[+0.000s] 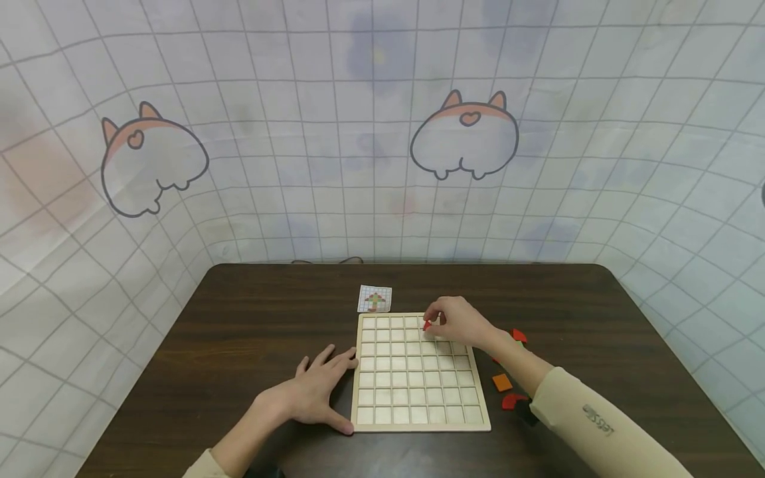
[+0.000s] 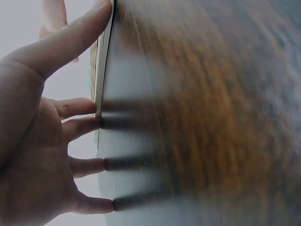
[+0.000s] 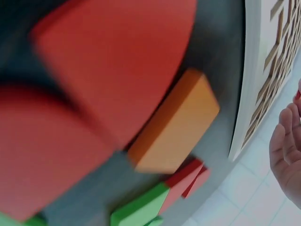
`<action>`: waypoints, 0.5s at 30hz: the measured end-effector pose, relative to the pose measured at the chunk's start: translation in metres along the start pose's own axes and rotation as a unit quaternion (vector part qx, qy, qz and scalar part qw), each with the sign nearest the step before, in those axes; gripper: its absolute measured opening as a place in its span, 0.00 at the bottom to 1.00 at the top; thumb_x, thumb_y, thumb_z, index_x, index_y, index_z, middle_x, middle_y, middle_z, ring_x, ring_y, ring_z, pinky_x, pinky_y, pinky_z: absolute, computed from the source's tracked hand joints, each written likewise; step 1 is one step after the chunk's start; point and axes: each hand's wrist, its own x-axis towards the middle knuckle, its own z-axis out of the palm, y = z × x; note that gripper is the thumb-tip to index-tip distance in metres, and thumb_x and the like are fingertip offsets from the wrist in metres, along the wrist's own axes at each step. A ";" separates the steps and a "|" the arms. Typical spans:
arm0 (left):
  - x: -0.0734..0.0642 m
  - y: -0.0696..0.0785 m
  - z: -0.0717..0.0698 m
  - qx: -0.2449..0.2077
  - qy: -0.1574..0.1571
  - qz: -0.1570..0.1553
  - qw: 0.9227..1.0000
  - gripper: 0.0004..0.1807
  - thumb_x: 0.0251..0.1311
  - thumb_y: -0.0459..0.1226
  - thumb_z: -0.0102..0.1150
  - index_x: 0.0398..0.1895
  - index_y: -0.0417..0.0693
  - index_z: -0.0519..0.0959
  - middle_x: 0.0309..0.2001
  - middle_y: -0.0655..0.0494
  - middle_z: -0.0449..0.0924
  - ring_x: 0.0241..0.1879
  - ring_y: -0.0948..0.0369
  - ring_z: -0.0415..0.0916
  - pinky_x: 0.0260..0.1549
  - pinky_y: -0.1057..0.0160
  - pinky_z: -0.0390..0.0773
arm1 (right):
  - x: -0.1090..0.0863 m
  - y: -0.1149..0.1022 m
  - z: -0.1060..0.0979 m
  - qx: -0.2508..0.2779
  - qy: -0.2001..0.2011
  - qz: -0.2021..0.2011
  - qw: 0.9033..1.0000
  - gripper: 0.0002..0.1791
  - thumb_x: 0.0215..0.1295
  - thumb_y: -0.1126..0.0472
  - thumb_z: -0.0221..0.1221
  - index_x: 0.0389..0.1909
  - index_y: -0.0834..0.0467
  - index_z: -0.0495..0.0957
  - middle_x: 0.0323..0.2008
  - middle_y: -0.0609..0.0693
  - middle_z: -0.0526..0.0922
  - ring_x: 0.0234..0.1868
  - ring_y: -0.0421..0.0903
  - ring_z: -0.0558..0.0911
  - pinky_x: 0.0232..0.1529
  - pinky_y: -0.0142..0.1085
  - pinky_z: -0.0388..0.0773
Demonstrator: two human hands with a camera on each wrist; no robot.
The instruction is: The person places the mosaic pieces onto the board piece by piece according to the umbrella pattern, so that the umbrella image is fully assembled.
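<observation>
A pale wooden grid board (image 1: 399, 380) of square compartments lies on the dark table. My left hand (image 1: 313, 392) is spread flat at its left side, with the thumb at the near left corner and fingertips at the left edge. In the left wrist view, the straight fingers touch the table and the board's edge (image 2: 100, 80). My right hand (image 1: 460, 322) pinches a small red tile (image 1: 427, 325) between thumb and fingers, over the board's far rows. The fingers cover part of the tile and hide its full shape.
A small card with a tree-like coloured grid picture (image 1: 374, 299) lies beyond the board. Right of it, partly beneath my right forearm, are an orange square tile (image 1: 502, 382), red rounded tiles (image 1: 512, 401) and green pieces (image 3: 141, 205). A patterned cloth (image 1: 311, 219) hangs behind the table.
</observation>
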 end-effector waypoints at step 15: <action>0.000 0.003 -0.001 -0.005 -0.004 -0.006 1.000 0.57 0.47 0.61 0.79 0.78 0.51 0.63 0.82 0.50 0.47 0.79 0.38 0.35 0.62 0.20 0.39 | 0.017 -0.015 0.019 -0.026 -0.029 0.005 0.999 0.06 0.64 0.61 0.72 0.38 0.57 0.87 0.34 0.46 0.83 0.30 0.39 0.77 0.33 0.34 0.77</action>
